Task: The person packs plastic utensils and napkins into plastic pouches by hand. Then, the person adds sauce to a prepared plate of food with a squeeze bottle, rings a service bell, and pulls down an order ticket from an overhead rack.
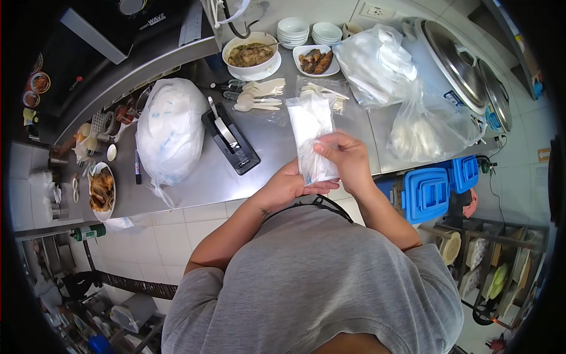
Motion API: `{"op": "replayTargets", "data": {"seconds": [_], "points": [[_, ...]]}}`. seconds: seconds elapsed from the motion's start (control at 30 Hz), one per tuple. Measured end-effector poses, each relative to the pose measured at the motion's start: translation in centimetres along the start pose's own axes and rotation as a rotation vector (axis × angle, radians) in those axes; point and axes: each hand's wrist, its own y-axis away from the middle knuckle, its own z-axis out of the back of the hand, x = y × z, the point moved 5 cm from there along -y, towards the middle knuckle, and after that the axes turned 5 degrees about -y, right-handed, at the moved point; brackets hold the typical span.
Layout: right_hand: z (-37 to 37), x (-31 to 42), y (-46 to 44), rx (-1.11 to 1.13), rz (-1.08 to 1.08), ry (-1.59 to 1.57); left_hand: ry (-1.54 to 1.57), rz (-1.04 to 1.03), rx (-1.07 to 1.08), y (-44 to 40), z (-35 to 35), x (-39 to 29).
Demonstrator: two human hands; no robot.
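Observation:
Between my two hands is a clear plastic sleeve with folded white paper (pixel 312 121) inside, held upright above the counter edge. My left hand (pixel 289 184) is closed around its lower end from below. My right hand (pixel 342 154) pinches its lower right side, thumb on top. Just beyond lie light-coloured disposable spoons (pixel 259 94) on clear plastic. More pale cutlery (pixel 337 100) in a clear wrapper is partly hidden behind the sleeve. A black tape dispenser (pixel 236 144) stands to the left of my hands.
A full white plastic bag (pixel 171 130) and a plate of fried food (pixel 102 192) are at left. At the back are a bowl of stew (pixel 250 54), a fish dish (pixel 315 61) and stacked bowls (pixel 293 29). Plastic bags (pixel 377 65) and blue lidded bins (pixel 425 194) are at right.

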Motion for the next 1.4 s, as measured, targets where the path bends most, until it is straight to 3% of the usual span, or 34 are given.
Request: {"op": "replayTargets", "data": {"seconds": [0.03, 0.13, 0.23, 0.33, 0.57, 0.7, 0.8, 0.9, 1.03, 1.13, 1.23, 1.33, 1.4], "points": [[-0.3, -0.2, 0.2, -0.018, -0.057, -0.037, -0.009, 0.013, 0.019, 0.3, 0.1, -0.2], [-1.0, 0.1, 0.7, -0.042, -0.176, -0.126, 0.341, -0.023, -0.032, 1.3, 1.5, -0.9], [-2.0, 0.6, 1.0, 0.001, -0.189, -0.14, 0.083, -0.323, -0.217, 1.5, 3.2, -1.6], [-2.8, 0.5, 1.3, 0.021, -0.151, -0.104, -0.078, -0.289, -0.397, 1.6, 3.5, -2.8], [-5.2, -0.6, 1.7, -0.113, -0.107, -0.268, 0.101, -0.374, -0.44, 3.1, 4.0, -3.4], [-7.5, -2.2, 0.2, -0.154, -0.126, -0.449, 0.108, -0.525, -0.608, 5.2, 6.0, -4.4], [-8.6, -5.9, -2.2, -0.07, -0.228, -0.315, 0.038, -0.676, -0.8, 8.3, 9.1, -6.0], [-10.7, -10.0, -3.6, 0.096, -0.411, 0.058, -0.007, -0.776, -0.946, 12.1, 11.1, -7.6], [-14.4, -12.5, -4.1, 0.345, -0.617, 0.097, -0.051, -0.817, -1.085, 15.8, 12.1, -7.9], [-16.3, -13.2, -3.8, 0.388, -0.67, 0.145, -0.041, -0.8, -1.125, 16.8, 12.1, -7.2], [-16.4, -12.8, -3.4, 0.285, -0.622, 0.09, -0.089, -0.798, -1.133, 17.4, 12.6, -6.4], [-15.6, -10.4, -2.1, 0.185, -0.032, 0.258, -0.068, -0.819, -1.141, 17.7, 12.5, -6.2], [-15.2, -10.0, 0.3, 0.258, -0.084, 0.363, -0.056, -0.82, -1.142, 17.7, 12.8, -6.0]]}}
